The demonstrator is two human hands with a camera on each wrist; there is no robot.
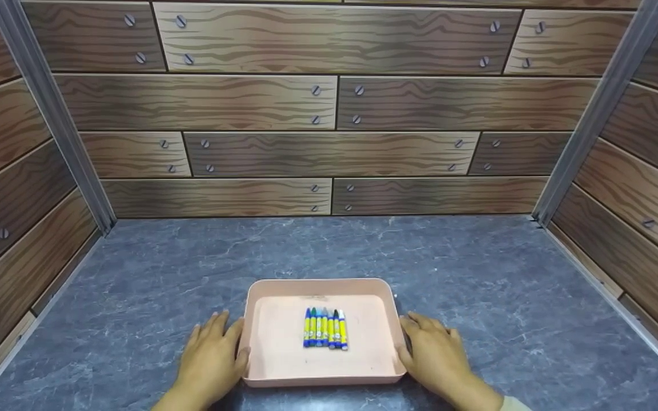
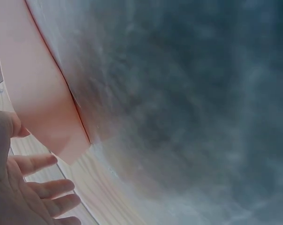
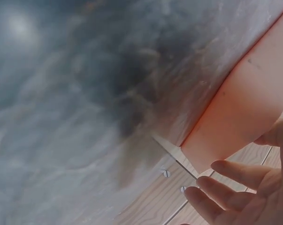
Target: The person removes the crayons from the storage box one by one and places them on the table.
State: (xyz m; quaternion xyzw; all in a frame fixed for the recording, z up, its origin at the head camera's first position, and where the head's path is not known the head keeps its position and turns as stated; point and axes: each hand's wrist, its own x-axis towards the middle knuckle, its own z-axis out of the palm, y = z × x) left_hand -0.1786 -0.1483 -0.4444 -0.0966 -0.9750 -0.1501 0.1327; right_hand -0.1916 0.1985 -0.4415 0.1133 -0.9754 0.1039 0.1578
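Note:
A shallow pale-pink tray [image 1: 277, 362] sits on the tabletop, close to the person. Several crayons [image 1: 325, 330] in yellow wrappers lie side by side in a row on its floor, their blue, green, dark and pale tips pointing away. At the tray's left side is the left hand [image 1: 212, 354], thumb at the rim and fingers loosely extended. The right hand [image 1: 437, 354] mirrors it at the right side. Both wrist views show the tray's outer wall [image 2: 38, 79] with relaxed, spread fingers [image 3: 240, 174] beside it.
Dark grey marbled tabletop [image 1: 192, 257] surrounds the tray. A back wall [image 1: 329, 154] printed with wood planks and screws stands behind, with matching side walls [image 1: 637, 188]. Grey metal posts [image 1: 57, 120] mark the back corners.

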